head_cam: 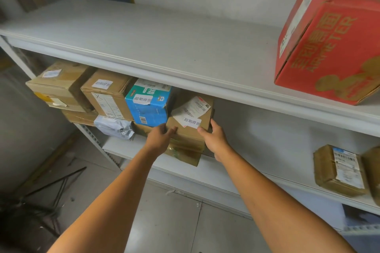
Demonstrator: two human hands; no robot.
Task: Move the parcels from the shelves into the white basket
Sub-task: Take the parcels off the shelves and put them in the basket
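Note:
A brown cardboard parcel with white labels sits on the middle shelf, stacked on another taped brown box. My left hand grips its left front corner. My right hand grips its right side, thumb up along the edge. To its left stand a blue-and-white box, two brown boxes and a grey plastic mailer. The white basket is not in view.
A large red carton stands on the top shelf at the right. Two more brown parcels lie on the middle shelf at the far right. A dark tripod-like stand is on the grey floor at lower left.

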